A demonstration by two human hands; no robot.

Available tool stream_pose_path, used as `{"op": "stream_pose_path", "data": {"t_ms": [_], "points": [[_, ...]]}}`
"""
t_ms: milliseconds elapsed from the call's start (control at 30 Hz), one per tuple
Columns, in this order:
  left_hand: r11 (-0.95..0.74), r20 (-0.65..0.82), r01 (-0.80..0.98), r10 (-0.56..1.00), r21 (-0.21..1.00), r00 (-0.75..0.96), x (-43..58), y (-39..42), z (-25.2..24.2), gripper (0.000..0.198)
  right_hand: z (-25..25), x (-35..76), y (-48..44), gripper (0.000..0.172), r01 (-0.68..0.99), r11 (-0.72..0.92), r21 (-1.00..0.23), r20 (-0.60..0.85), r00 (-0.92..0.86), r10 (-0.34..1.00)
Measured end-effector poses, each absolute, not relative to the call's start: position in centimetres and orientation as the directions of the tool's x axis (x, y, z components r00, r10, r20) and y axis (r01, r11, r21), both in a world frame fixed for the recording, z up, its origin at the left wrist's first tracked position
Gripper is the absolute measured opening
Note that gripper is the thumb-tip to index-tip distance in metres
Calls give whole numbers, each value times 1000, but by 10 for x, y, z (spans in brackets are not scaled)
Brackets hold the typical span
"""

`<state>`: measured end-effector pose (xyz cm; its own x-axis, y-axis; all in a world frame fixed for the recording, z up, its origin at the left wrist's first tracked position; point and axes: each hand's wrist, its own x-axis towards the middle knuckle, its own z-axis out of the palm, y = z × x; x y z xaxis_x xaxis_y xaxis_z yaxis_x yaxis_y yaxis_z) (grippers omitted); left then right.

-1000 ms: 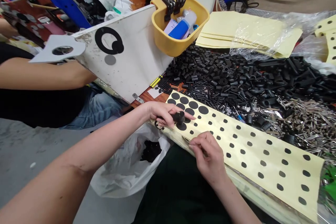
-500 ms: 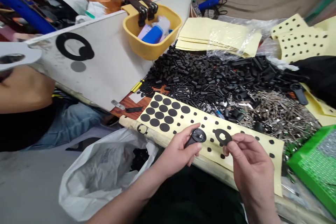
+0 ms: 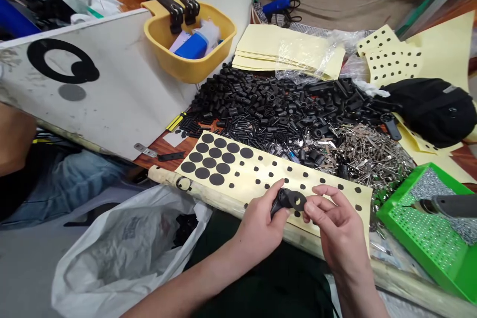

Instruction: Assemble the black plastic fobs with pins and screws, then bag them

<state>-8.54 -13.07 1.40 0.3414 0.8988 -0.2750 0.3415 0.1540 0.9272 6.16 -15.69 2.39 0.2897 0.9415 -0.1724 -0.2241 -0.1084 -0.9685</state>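
Observation:
My left hand (image 3: pixel 263 216) is closed around a small black plastic part (image 3: pixel 280 199) with a round head and a short handle. Between thumb and fingertips, my right hand (image 3: pixel 341 223) pinches a thin black ring-shaped sticker (image 3: pixel 297 201) with a hole in its middle. The sticker's near edge overlaps the head of the plastic part; whether they touch I cannot tell. Beneath both hands lies a pale yellow sticker sheet (image 3: pixel 268 184), with rows of black discs at its left end and small black dots over the rest.
Behind the sheet are heaps of black plastic pieces (image 3: pixel 268 99) and metal clips (image 3: pixel 368 146). A green tray (image 3: pixel 391 198) of small metal parts stands right, with a screwdriver tool (image 3: pixel 452 205) over it. A yellow bin (image 3: pixel 186 67) hangs on the white partition (image 3: pixel 122 94); a white bag (image 3: pixel 97 278) is lower left.
My right hand has brought the ring-shaped sticker left to the black plastic part in my left hand. The view has turned rightward, showing more of the green tray and a black cap.

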Motion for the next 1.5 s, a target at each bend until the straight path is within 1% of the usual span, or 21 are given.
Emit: {"op": "stream_pose_path", "data": {"t_ms": [267, 500, 633, 833, 1067, 1267, 1500], "points": [[149, -279, 364, 899, 919, 338, -86, -132, 8, 56, 17, 58, -156, 36, -223, -126, -967, -183, 257, 949], [167, -254, 278, 914, 946, 317, -85, -133, 7, 53, 15, 59, -156, 36, -208, -130, -969, -183, 258, 949], [171, -255, 271, 915, 947, 314, -85, -133, 6, 53, 14, 58, -156, 37, -203, -128, -971, -181, 265, 947], [155, -253, 302, 914, 941, 317, -84, -134, 6, 53, 11, 58, -156, 37, -177, -117, -977, -164, 281, 946], [114, -237, 364, 919, 924, 314, -83, -134, 6, 56, 7, 59, -156, 37, -171, -119, -978, -164, 280, 946], [98, -255, 439, 914, 893, 316, -83, -134, 8, 58, 6, 58, -156, 37, -172, -120, -978, -167, 290, 943], [106, -265, 442, 911, 891, 317, -83, -133, 9, 58, 3, 58, -157, 38, -171, -128, -977, -175, 298, 938]]}}
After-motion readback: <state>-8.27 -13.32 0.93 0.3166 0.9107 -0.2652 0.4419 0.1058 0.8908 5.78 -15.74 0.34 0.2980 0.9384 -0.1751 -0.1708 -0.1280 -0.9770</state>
